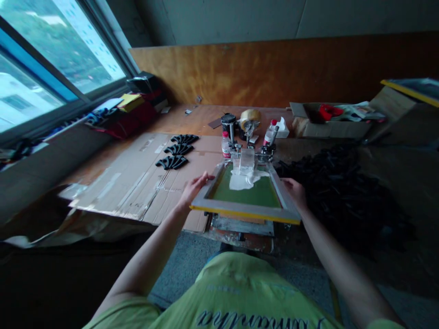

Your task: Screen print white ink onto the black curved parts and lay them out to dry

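Left hand (195, 188) lies open, fingers spread on the screen frame (240, 210), holding nothing firmly; right hand (294, 192) rests on the opposite side, loosely open; the frame sits clamped at its far edge, white ink (240, 180) pooled on green mesh (254, 194); black parts (176, 151) lie in rows on cardboard (137, 183) to the left; a black heap (336, 196) lies right.

The screen-printing frame (245, 211) sits on its press (242, 226) — cardboard (130, 183) left, loose parts (343, 196) right.
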### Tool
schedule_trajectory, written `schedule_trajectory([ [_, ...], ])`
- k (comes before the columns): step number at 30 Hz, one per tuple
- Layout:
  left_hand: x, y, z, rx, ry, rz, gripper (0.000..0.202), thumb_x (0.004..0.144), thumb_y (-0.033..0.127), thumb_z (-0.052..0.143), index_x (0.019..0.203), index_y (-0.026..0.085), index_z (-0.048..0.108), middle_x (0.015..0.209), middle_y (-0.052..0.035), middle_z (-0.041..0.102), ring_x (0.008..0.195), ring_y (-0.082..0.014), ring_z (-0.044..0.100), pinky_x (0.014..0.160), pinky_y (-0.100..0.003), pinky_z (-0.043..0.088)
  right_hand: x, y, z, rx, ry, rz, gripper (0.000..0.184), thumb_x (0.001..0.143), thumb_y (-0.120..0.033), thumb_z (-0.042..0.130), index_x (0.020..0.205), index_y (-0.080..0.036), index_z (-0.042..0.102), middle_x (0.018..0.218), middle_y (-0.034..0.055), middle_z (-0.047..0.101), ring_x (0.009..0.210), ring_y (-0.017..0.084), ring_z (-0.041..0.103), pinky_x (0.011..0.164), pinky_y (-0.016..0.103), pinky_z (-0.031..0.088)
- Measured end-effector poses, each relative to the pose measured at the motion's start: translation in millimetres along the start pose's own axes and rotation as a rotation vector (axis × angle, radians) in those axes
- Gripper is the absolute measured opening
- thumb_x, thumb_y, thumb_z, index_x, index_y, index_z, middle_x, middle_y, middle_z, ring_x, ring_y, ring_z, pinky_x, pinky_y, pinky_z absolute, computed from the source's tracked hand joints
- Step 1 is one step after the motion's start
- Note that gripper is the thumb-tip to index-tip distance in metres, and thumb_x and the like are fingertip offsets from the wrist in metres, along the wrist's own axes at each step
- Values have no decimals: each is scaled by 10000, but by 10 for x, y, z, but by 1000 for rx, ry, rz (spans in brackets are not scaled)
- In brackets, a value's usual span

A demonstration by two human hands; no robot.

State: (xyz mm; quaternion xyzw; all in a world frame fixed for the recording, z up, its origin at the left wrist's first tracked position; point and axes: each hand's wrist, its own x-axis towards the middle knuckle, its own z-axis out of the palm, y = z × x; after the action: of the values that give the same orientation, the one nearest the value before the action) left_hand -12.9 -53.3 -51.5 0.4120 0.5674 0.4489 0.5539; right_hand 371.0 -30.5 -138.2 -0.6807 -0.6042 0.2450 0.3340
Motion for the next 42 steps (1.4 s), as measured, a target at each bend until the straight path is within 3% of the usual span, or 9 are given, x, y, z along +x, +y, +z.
schedule_trajectory([
  [4,-158,-687,-19,40,-15,-155,698,715,466,768,1336,192,611,712,6,685,569,-117,607,485,-186,409,188,-403,132,19,74,-327,431,896,-391,556,1259,-174,643,1231,136,659,1047,254,647,949,418,511],
  [7,-89,-1098,14,31,-1,-154,886,736,424,763,1508,174,406,646,31,643,527,-95,558,479,-171,371,223,-828,384,-206,30,-523,575,810,-320,708,1354,-195,568,1385,137,543,1230,289,535,1051,459,442],
  [12,106,-1437,-23,57,-39,-137,931,723,477,762,1512,156,386,715,5,664,565,-108,570,496,-180,405,185,-1172,663,-574,-242,-535,305,796,-273,738,1083,-186,679,1083,97,687,1066,264,606,903,363,488],
  [15,160,-1503,-71,51,-93,-148,893,728,520,739,1486,173,418,792,-17,685,623,-129,605,520,-194,447,126,-1148,677,-653,-365,-484,166,835,-298,695,972,-205,686,1044,68,718,985,232,649,811,303,483],
  [24,171,-1515,-107,56,-161,-140,796,776,519,688,1452,167,462,766,-3,670,563,-104,564,483,-178,417,-110,-995,841,-797,-230,-355,140,899,-213,571,973,-131,656,994,136,707,978,249,619,824,313,442],
  [28,150,-1484,-111,42,-176,-120,750,793,496,678,1445,182,478,799,-13,691,623,-123,608,526,-186,452,-365,-1022,933,-783,-306,-523,130,906,-153,531,940,-143,656,956,111,696,972,233,600,783,306,434],
  [34,152,-1513,-103,13,-170,-99,755,785,482,689,1437,159,489,859,-45,730,696,-164,655,600,-227,505,-600,-902,622,-697,-489,-855,207,894,-71,487,897,-176,665,912,66,692,932,194,584,720,280,413],
  [37,167,-1549,-104,9,-160,-95,766,770,492,702,1426,151,503,895,-61,741,728,-178,668,622,-239,513,-486,-914,550,-631,-515,-853,147,848,-88,561,859,-193,663,868,49,682,889,188,582,702,274,405],
  [42,174,-1568,-106,16,-155,-104,800,755,526,706,1431,153,496,856,-54,735,706,-183,666,607,-251,511,-463,-912,754,-613,-318,-750,157,870,-92,538,902,-174,668,912,83,673,941,217,567,770,306,426],
])
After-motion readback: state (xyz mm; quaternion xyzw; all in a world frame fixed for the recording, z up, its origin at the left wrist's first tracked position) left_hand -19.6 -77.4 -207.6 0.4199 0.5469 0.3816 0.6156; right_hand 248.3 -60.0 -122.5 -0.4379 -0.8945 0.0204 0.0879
